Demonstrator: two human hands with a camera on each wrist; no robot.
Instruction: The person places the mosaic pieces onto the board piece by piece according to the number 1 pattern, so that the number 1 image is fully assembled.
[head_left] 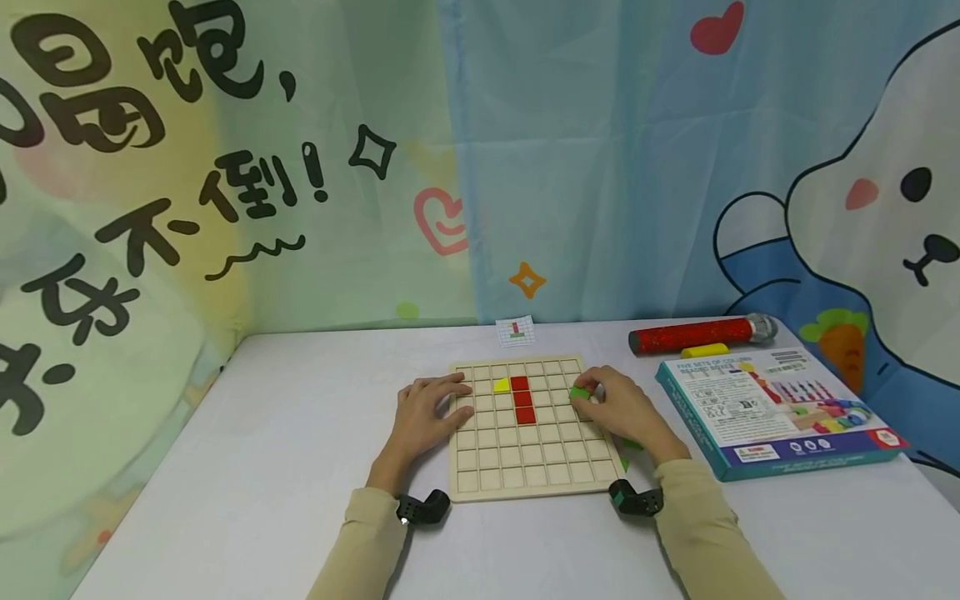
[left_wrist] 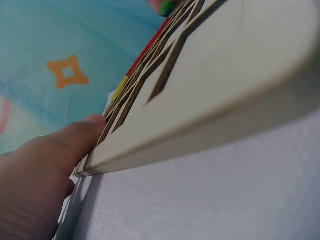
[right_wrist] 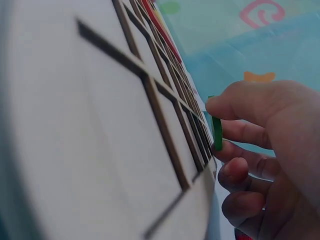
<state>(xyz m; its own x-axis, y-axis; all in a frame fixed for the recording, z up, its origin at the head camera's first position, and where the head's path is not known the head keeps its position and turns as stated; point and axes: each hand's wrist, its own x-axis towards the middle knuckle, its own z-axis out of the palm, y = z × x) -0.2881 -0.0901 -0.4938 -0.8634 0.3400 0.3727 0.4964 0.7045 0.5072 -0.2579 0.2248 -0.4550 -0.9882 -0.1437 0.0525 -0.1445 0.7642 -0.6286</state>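
A wooden grid board [head_left: 487, 462] lies on the white table. Red pieces [head_left: 524, 414] form a short column in its upper middle, with a yellow piece [head_left: 501, 386] by the top one. My left hand [head_left: 427, 414] rests at the board's left edge, thumb and fingertips touching the rim; the left wrist view shows the thumb [left_wrist: 82, 135] on top. Over the board's right side, my right hand [head_left: 622, 407] pinches a small green piece [right_wrist: 216, 131] between thumb and fingers. More green pieces [head_left: 632, 444] lie beside the board, partly hidden under the right wrist.
Behind the board is a small card [head_left: 515, 331] with a grid pattern. To the right lies a teal-edged game box [head_left: 780, 408], with a red microphone-shaped object [head_left: 690, 334] and a yellow cylinder [head_left: 704, 351] behind it. A printed curtain [head_left: 585, 167] hangs along the back.
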